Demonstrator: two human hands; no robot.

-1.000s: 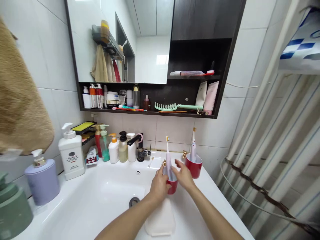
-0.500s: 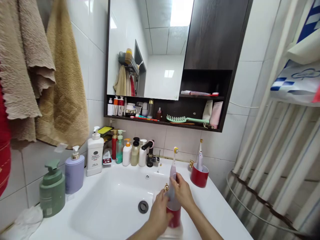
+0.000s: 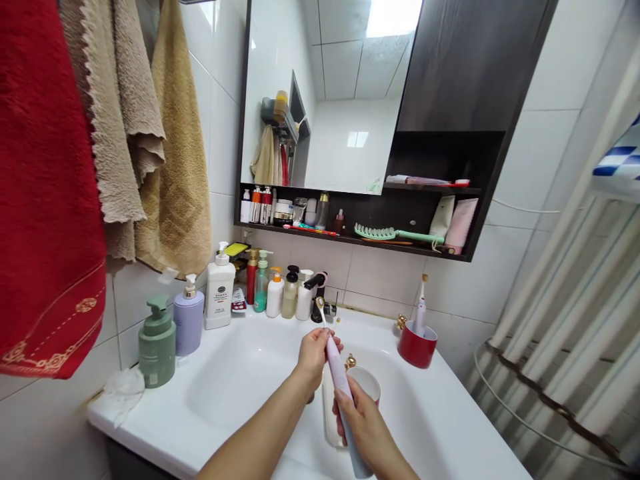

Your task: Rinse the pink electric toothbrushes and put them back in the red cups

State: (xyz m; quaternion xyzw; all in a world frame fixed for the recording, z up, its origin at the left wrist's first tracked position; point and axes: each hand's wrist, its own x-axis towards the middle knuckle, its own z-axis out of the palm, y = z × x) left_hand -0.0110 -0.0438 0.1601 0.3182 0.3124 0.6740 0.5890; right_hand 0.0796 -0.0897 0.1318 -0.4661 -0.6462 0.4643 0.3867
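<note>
Over the white washbasin (image 3: 240,373), a pale lilac electric toothbrush (image 3: 341,373) slants up and away from the person, its bristled head pointing toward the black faucet (image 3: 318,293). Both hands are on it, apart along its length. The left grip (image 3: 316,353) is pinched at the slim neck, thumb and fingers meeting just below the head; the right grip (image 3: 364,417) is wrapped around the thicker handle lower down. From where I stand, that split seems to make sense: the heavier end gets the fuller hold, while the fingertips steady the narrow end.

The left forearm reaches in from the lower left, its wrist bent a little inward; the right comes from the lower right, palm against the handle's side.

Partly behind the right grip sits a white-lined cup (image 3: 367,381), its foot hidden, near a cream-coloured tray (image 3: 335,437). On the ledge to the right, a red cup (image 3: 417,350) props a second toothbrush (image 3: 421,312) upright, probably to keep the bristles clear.
</note>
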